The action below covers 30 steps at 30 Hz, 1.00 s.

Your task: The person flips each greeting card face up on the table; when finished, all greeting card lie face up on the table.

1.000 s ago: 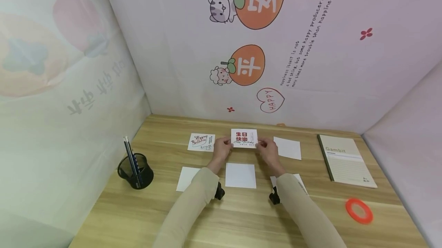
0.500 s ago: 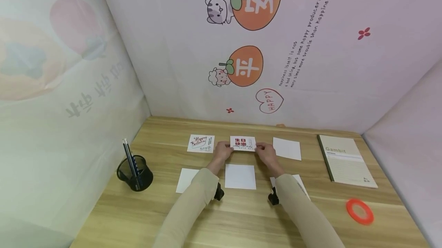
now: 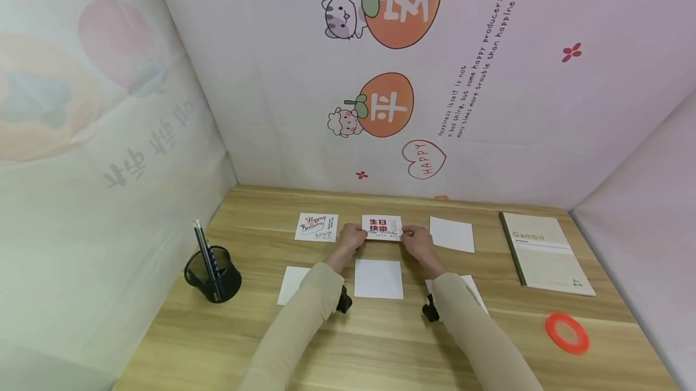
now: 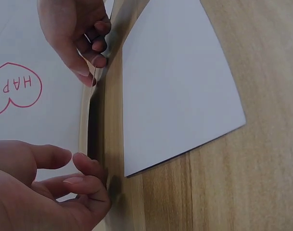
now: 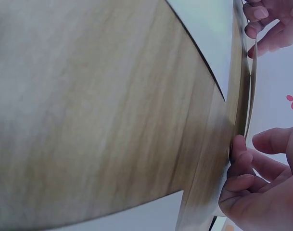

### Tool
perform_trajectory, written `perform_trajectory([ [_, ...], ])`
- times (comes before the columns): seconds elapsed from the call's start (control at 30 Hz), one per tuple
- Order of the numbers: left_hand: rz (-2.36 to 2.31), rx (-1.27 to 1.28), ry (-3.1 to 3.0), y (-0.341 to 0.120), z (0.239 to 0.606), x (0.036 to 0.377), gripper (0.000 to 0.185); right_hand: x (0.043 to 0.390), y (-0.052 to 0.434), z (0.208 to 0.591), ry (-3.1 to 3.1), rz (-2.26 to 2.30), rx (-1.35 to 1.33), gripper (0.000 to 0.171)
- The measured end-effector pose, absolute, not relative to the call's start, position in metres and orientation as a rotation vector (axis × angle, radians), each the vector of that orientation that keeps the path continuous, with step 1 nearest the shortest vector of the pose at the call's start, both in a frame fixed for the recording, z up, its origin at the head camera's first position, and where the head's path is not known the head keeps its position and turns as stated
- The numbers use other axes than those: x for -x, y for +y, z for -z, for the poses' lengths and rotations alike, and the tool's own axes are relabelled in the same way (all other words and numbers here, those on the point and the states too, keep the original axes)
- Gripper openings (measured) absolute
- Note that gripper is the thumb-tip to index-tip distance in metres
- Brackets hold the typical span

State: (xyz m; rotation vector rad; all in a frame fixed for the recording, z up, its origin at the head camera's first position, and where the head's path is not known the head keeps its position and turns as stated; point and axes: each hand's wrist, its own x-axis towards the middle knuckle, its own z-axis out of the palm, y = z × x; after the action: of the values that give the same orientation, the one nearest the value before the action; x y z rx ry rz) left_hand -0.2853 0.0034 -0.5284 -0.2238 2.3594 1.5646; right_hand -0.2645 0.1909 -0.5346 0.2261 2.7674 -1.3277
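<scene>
Red-lettered white greeting card lies flat or nearly flat on the pale wooden table, in the middle of the far row of cards, pinched at its two short edges. Nearest the person, at six o'clock from it, sits a blank white square card, with another blank white card at eight o'clock, partly under the left sleeve. The left hand holds the printed card's left edge between thumb and curled fingers, and the right hand pinches the right edge likewise; both wrist views show the sheet edge-on, thin as a line. It looks light, slightly flexible and easily creased, so gripping at the edges, not the printed face, seems wise. At nine o'clock lies a white card with handwritten script, at three o'clock a plain white card. Farther right rests a cream notebook, and well left a black mesh pen cup.
</scene>
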Motion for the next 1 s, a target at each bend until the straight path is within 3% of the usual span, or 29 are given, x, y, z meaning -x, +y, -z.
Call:
perform_trajectory([
  [0.27, -1.563, 0.185, 2.367, 0.002, 0.527, 0.283, 0.036, 0.262, 0.193, 0.535, 2.850, 1.234, -0.138, 0.036],
  [0.5, -1.429, 0.068, 2.511, 0.001, 0.519, 0.277, 0.014, 0.260, 0.197, 0.533, 2.856, 1.229, -0.099, 0.038],
  [0.67, -1.265, -0.050, 2.713, 0.006, 0.510, 0.271, 0.038, 0.258, 0.200, 0.529, 2.871, 1.264, -0.097, 0.040],
  [1.0, -1.251, -0.466, 2.740, 0.029, 0.509, 0.264, 0.032, 0.263, 0.233, 0.523, 2.949, 1.441, -0.242, 0.052],
])
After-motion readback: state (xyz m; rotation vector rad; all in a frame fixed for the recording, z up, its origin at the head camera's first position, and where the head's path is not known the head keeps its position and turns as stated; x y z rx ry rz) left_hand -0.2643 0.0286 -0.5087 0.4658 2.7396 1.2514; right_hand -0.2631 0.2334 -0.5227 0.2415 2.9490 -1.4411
